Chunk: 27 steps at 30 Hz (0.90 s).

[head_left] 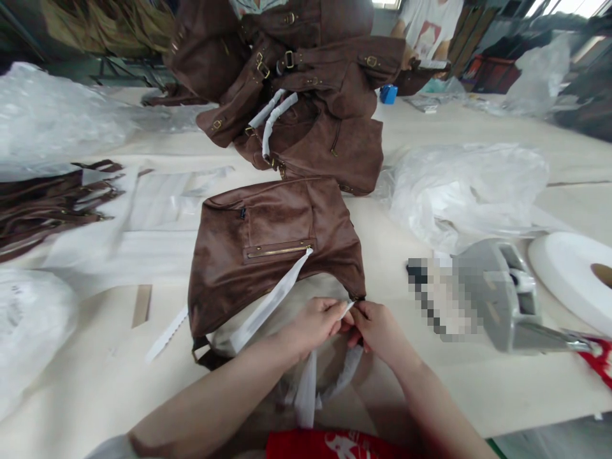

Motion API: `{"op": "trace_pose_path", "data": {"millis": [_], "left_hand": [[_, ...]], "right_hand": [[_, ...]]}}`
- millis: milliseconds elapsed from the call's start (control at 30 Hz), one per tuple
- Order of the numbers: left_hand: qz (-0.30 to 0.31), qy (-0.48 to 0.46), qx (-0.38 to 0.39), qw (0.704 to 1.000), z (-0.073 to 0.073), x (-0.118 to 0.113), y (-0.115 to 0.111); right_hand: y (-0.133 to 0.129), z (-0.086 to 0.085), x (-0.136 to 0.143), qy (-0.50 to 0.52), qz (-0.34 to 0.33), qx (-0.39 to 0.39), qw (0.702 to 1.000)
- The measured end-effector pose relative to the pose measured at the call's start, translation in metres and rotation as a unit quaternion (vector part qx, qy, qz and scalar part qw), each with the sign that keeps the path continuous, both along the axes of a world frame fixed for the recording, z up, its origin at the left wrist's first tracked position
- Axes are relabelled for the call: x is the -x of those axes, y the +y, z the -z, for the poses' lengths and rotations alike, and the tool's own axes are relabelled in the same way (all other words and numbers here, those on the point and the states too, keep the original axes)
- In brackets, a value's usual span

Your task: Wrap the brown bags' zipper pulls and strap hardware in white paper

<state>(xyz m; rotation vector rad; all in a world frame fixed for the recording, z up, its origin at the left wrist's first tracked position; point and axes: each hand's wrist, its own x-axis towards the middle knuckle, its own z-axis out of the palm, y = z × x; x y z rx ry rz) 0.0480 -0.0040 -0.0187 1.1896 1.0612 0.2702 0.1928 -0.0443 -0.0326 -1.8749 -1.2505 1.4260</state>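
Note:
A brown leather bag lies on the table in front of me, with a brass zipper across its face. Its beige lining shows at the mouth nearest me. One white paper strip hangs from the zipper's end. At the bag's right corner, my left hand pinches a small white strip. Close against it, my right hand has its fingers closed at the same corner; what they grip is mostly hidden. More white strips dangle below my hands.
More brown bags are piled behind. Clear plastic lies right, near a grey tape dispenser, a white roll and red-handled scissors. Brown straps and plastic lie left. A person stands across the table.

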Motion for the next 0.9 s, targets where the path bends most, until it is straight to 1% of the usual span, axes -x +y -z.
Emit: {"op": "trace_pose_path", "data": {"millis": [67, 100, 133, 167, 200, 233, 333, 400, 467, 533, 600, 667, 733, 800, 867, 900], "left_hand": [[0.013, 0.035, -0.104, 0.994, -0.001, 0.000, -0.002], [0.031, 0.066, -0.174, 0.982, -0.001, 0.000, -0.004], [0.054, 0.102, -0.247, 0.962, 0.000, 0.000, -0.005], [0.077, 0.140, -0.317, 0.935, 0.000, 0.000, -0.008], [0.095, 0.174, -0.374, 0.906, -0.001, -0.001, -0.010], [0.109, 0.202, -0.412, 0.882, -0.001, -0.001, -0.012], [0.148, 0.269, -0.472, 0.827, -0.002, -0.002, -0.019], [0.171, 0.301, -0.488, 0.801, -0.003, -0.003, -0.022], [0.185, 0.318, -0.498, 0.786, -0.002, -0.004, -0.024], [0.187, 0.324, -0.501, 0.780, -0.001, -0.004, -0.025], [0.194, 0.323, -0.500, 0.780, -0.001, -0.004, -0.025], [0.206, 0.322, -0.498, 0.778, -0.001, -0.004, -0.025], [0.213, 0.320, -0.490, 0.782, -0.001, -0.004, -0.026], [0.211, 0.302, -0.476, 0.798, 0.000, -0.003, -0.027], [0.189, 0.264, -0.451, 0.831, 0.001, -0.003, -0.027], [0.165, 0.241, -0.436, 0.851, 0.002, -0.003, -0.026]], "right_hand": [[-0.003, -0.004, -0.005, 0.036, -0.007, -0.008, 0.999], [-0.005, -0.006, -0.008, 0.037, -0.001, -0.013, 0.999], [-0.008, -0.008, -0.012, 0.024, 0.010, -0.021, 0.999], [-0.010, -0.009, -0.015, 0.002, 0.024, -0.032, 0.999], [-0.012, -0.011, -0.018, -0.021, 0.038, -0.043, 0.998], [-0.013, -0.012, -0.020, -0.038, 0.050, -0.053, 0.997], [-0.013, -0.018, -0.022, -0.053, 0.058, -0.066, 0.995], [-0.009, -0.023, -0.019, -0.079, 0.043, -0.071, 0.993], [-0.004, -0.026, -0.015, -0.142, 0.018, -0.085, 0.986], [0.002, -0.027, -0.010, -0.212, -0.004, -0.097, 0.972], [0.007, -0.024, -0.007, -0.260, -0.021, -0.107, 0.959], [0.011, -0.021, -0.006, -0.274, -0.035, -0.117, 0.954], [0.013, -0.020, -0.004, -0.251, -0.037, -0.120, 0.960], [0.013, -0.020, -0.002, -0.209, -0.021, -0.120, 0.970], [0.010, -0.021, 0.001, -0.173, 0.002, -0.132, 0.976], [0.007, -0.021, 0.004, -0.161, 0.013, -0.144, 0.976]]}}
